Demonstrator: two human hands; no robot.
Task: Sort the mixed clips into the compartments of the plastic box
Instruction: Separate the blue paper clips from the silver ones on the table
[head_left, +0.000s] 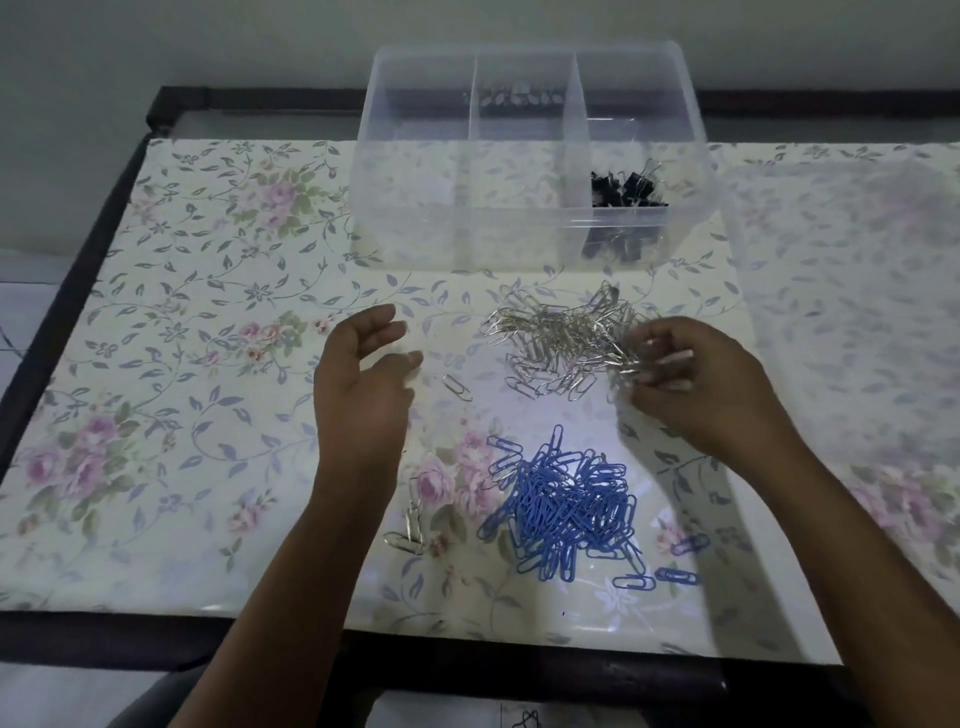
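The fingers (670, 358) of the right hand (701, 384) are curled in at the right edge of the heap of silver clips (566, 338). They appear to pinch a few of them, though motion blur there hides how many. The fingers (384, 322) of the left hand (363, 384) are loosely spread and hold nothing, hovering over the tabletop (208, 312) near a stray silver clip (458, 387).

The step in hand looks like gathering the silver heap for the box. It would go best if the left hand swept in from its side, so that both hands cup the heap and take it in a few large loads. Linked clips tend to trail, so a small shake over the tabletop before carrying should shed the danglers.

The blue clips (566, 509) lie in their own heap nearer the person, well apart from the silver, and should be left alone for now. A few more silver ones (410, 525) lie to their left.

The plastic box (405, 234) stands just beyond the silver heap. Black binder clips (626, 189) already fill part of its right compartment, so the silver should go in the left or the middle one.
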